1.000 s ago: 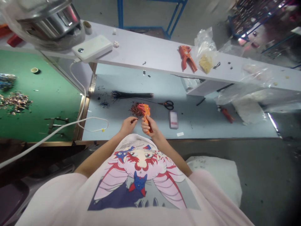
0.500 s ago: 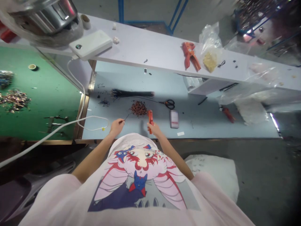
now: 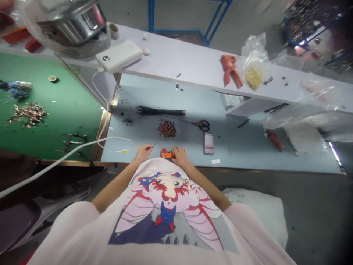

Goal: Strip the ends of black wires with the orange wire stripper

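Observation:
My left hand (image 3: 142, 153) is closed in a pinch on a thin black wire (image 3: 154, 144), whose end sticks out up and to the right. Close to the shirt, my right hand (image 3: 180, 156) is wrapped round the handle end of an orange wire stripper (image 3: 167, 154). The stripper lies sideways with its head pointing left, towards the left hand. Just beyond the hands sits a heap of small copper-coloured pieces (image 3: 167, 129). Behind the heap stretches a bundle of black wires (image 3: 162, 111) with bare ends.
Black-handled scissors (image 3: 203, 125) and a phone (image 3: 208, 143) lie to the right on the blue bench. A raised white shelf carries a power bank (image 3: 121, 57) and another orange stripper (image 3: 231, 71). A white cable (image 3: 74, 147) runs in from the left.
The wire stripper has turned from upright to sideways, its head now pointing left, and come nearer the body. My left hand still pinches the wire. The whole view has shifted slightly.

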`<move>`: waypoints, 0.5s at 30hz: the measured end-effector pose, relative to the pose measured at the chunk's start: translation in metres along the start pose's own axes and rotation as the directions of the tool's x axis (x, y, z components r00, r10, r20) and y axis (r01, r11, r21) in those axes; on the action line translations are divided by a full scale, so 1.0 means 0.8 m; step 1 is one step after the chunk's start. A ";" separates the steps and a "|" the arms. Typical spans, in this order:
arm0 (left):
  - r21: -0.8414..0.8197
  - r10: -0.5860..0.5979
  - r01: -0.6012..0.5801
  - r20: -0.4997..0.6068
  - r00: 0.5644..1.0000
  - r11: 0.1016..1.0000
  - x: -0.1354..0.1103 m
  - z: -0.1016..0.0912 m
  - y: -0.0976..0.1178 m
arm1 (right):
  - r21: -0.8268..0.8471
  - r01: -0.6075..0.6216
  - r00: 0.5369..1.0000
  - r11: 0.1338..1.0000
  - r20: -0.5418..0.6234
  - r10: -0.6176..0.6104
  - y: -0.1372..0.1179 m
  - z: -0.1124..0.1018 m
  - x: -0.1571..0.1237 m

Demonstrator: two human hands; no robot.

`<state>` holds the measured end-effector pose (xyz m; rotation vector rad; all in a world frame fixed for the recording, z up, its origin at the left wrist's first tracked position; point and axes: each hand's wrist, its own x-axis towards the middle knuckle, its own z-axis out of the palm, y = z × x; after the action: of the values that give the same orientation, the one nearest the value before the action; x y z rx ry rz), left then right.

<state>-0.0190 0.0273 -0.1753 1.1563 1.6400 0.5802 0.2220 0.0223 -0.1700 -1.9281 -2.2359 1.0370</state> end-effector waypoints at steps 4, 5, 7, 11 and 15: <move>-0.019 0.097 -0.097 0.017 0.995 0.995 -0.007 0.005 0.018 | 0.165 0.030 1.000 0.986 0.000 -0.030 -0.029 0.000 0.019; -0.016 0.122 -0.122 0.022 0.992 0.992 -0.010 0.005 0.022 | 0.225 0.048 0.999 0.973 0.008 -0.051 -0.037 -0.001 0.022; 0.005 0.168 -0.168 0.030 0.985 0.986 -0.015 0.002 0.029 | 0.347 0.082 0.996 0.934 0.009 -0.091 -0.052 -0.004 0.026; 0.083 0.235 -0.239 0.052 0.971 0.968 -0.025 -0.002 0.039 | 0.525 0.096 0.995 0.846 -0.062 -0.074 -0.072 -0.014 0.026; 0.150 0.271 -0.284 0.100 0.957 0.947 -0.033 -0.002 0.049 | 0.622 0.073 0.992 0.779 -0.126 0.008 -0.075 -0.021 0.022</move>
<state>-0.0037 0.0211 -0.1310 1.5287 1.4893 0.5774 0.1721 0.0442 -0.1346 -1.5874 -1.5523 1.3854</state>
